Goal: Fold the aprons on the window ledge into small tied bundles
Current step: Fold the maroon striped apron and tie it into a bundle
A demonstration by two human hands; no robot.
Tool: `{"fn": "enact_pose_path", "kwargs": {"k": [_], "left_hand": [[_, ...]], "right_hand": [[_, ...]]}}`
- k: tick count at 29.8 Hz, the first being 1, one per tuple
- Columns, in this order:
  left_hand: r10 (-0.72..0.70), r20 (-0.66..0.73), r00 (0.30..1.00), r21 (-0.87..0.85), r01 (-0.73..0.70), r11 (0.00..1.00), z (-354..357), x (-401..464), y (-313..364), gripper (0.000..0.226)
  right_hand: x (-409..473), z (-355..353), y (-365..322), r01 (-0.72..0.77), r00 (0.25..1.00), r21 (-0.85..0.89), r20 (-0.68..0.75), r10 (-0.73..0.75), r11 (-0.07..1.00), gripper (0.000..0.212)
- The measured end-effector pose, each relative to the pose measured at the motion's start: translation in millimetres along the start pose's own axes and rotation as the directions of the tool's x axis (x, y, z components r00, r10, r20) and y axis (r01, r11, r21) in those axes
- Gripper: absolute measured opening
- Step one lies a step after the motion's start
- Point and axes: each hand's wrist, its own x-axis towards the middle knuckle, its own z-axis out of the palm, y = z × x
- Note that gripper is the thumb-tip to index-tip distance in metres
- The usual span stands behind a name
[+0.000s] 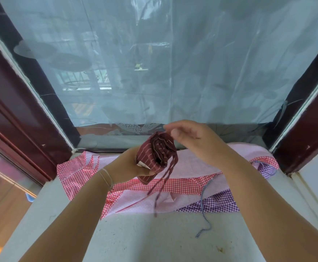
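While the left hand grips a rolled maroon striped apron above the window ledge, the right hand hovers beside it, fingers loosely spread; pink checked aprons lie flat below.

We see soft, even daylight coming through the window beyond our hands — faint shadows, edges bowed by the wide lens, dangling strings slightly blurred.

Home window nook, stone ledge w/ aprons, dark-red frame
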Motion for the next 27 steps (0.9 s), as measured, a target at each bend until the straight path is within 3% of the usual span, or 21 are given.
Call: {"fn": "enact_pose_path", "kwargs": {"k": [2, 4, 9, 13, 16, 19, 22, 25, 27], "left_hand": [[0.008, 0.043, 0.999, 0.008, -0.009, 1.0, -1.0, -1.2, 4.3, 0.033], [0.012, 0.079, 0.997, 0.021, -0.014, 1.0, -2.6, -2.4, 7.1, 0.032], [0.024, 0.144, 0.989, 0.059, -0.033, 0.998, -10.6, -5.2, 6.5, 0.032], [0.077, 0.101, 0.992, -0.079, -0.069, 0.994, -13.9, -2.6, 4.4, 0.031], [0.144, 0.118, 0.983, -0.215, -0.117, 0.97, -14.2, -1.3, 2.8, 0.029], [0.237, 0.182, 0.954, -0.433, -0.139, 0.891, -11.5, -0.7, 2.5, 0.021], [0.297, 0.141, 0.944, -0.633, -0.144, 0.76, -3.1, 1.2, 9.6, 0.026], [0.366, 0.082, 0.927, -0.732, -0.193, 0.653, -2.7, 4.8, 17.9, 0.026], [0.348, 0.052, 0.936, -0.769, -0.184, 0.612, -7.1, 6.0, 22.5, 0.03]], "right_hand": [[0.9, 6.7, -5.5, 0.031, 0.999, 0.016, -0.01, -0.03, 0.999, 0.012], [2.8, 5.5, -7.3, 0.028, 0.998, -0.041, -0.051, -0.03, 0.999, 0.012], [2.9, -6.9, -13.2, 0.035, 0.999, -0.124, 0.009, -0.034, 0.992, 0.017], [4.3, -9.0, -14.4, 0.087, 0.996, -0.168, -0.022, -0.092, 0.982, 0.022], [2.1, -10.2, -18.1, 0.066, 0.996, -0.014, -0.067, -0.066, 0.998, 0.02], [5.7, -6.3, -9.3, -0.013, 0.984, 0.279, -0.165, 0.061, 0.96, 0.023], [11.5, 11.4, 11.7, -0.146, 0.977, 0.546, -0.051, 0.207, 0.825, 0.026], [8.4, 29.8, 29.9, -0.236, 0.969, 0.481, 0.054, 0.241, 0.844, 0.025], [6.3, 36.4, 34.5, -0.192, 0.977, 0.33, -0.026, 0.212, 0.924, 0.026]]}}
